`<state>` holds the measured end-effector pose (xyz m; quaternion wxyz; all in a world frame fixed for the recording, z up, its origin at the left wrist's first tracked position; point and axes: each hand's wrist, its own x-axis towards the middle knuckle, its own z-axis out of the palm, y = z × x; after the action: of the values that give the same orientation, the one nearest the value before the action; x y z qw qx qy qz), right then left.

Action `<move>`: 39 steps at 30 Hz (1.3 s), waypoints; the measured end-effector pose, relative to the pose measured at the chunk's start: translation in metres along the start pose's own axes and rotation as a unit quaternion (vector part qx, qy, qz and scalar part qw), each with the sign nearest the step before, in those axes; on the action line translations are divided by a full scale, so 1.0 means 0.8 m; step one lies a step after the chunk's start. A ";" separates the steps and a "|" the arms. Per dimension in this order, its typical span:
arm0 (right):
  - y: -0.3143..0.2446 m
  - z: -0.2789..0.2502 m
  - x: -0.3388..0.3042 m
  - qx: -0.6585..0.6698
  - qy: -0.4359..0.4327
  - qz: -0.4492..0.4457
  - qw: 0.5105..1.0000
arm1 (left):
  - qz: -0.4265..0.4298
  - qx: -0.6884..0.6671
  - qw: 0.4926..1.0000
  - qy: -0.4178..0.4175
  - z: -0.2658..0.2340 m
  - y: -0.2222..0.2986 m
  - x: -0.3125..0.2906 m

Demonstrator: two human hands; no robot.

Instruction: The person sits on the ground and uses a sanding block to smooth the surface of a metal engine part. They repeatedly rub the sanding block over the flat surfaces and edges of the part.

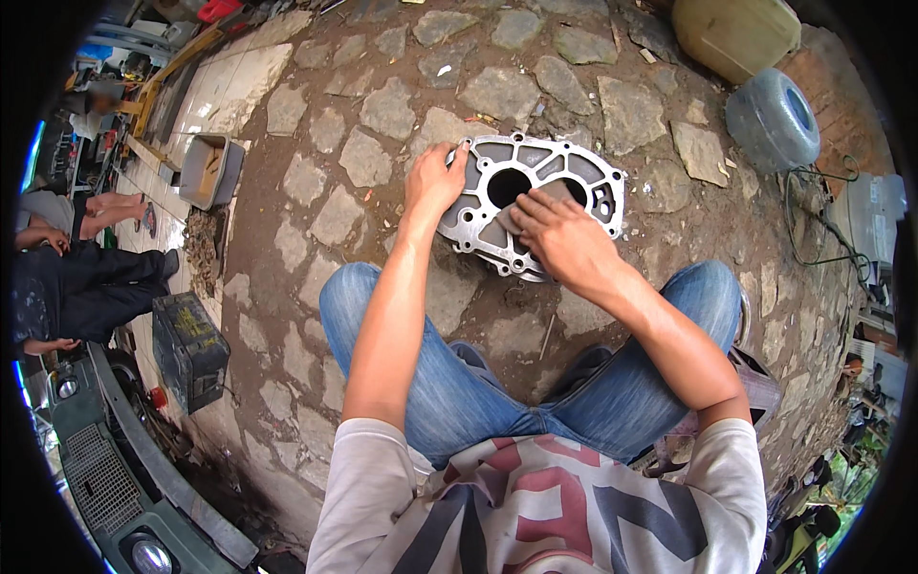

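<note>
A grey cast-metal gearbox housing (468, 216) rests on the stone-paved ground in front of me, between and beyond my knees. Its flat upper rim is bright, with bolt holes around it and two large round openings in the middle. At its left edge my left hand (437, 182) grips the rim, fingers curled over the far side. My right hand (566, 234) presses a brownish-grey piece of sandpaper (557, 194) onto the top face, partly over the right opening. The fingers cover much of the sheet.
Upper right, a yellowish plastic container (736, 38) and a clear plastic jug (773, 120) stand near a green cord (792, 225). On the left are a grey bin (211, 172), a dark metal box (191, 351), a vehicle front (105, 488) and people (91, 277).
</note>
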<state>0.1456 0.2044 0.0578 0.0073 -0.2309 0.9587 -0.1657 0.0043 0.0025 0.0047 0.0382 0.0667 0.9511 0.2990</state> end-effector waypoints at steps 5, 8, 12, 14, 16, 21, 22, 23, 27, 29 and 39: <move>-0.013 0.003 0.003 0.103 -0.006 -0.036 0.994 | 0.004 0.002 1.000 -0.001 -0.001 -0.003 0.000; -0.020 0.007 0.006 0.121 0.006 -0.021 0.992 | 0.002 -0.008 1.000 0.001 0.001 -0.002 0.000; -0.035 0.008 0.000 0.145 0.020 -0.039 0.988 | 0.013 -0.005 1.000 0.006 0.001 0.003 0.001; -0.031 -0.010 0.010 0.214 0.036 0.002 0.976 | 0.011 -0.004 1.000 0.008 -0.003 0.000 -0.003; -0.019 -0.012 0.025 0.140 0.152 -0.009 0.978 | 0.007 -0.007 1.000 -0.001 -0.005 0.003 -0.002; -0.028 0.035 0.016 0.068 0.020 -0.081 0.994 | 0.031 -0.005 0.999 0.011 0.003 -0.003 -0.003; -0.024 0.038 0.017 0.068 0.029 -0.072 0.995 | 0.019 -0.004 1.000 -0.003 0.001 -0.002 -0.001; -0.020 0.039 0.020 0.068 0.038 -0.062 0.995 | 0.007 -0.004 1.000 -0.018 -0.002 -0.002 0.003; -0.032 0.048 0.017 0.048 0.061 -0.052 0.996 | -0.005 0.004 1.000 -0.011 0.003 -0.004 -0.003; -0.035 0.046 0.016 0.065 0.051 -0.089 0.993 | 0.007 0.008 1.000 -0.009 0.002 -0.006 0.002; -0.016 0.041 0.024 0.039 0.062 -0.027 0.997 | -0.003 0.000 1.000 -0.022 -0.003 0.000 0.002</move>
<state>0.1373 0.1746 0.0319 -0.0478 -0.2459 0.9435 -0.2170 0.0021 0.0016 0.0063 0.0603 0.0701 0.9502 0.2975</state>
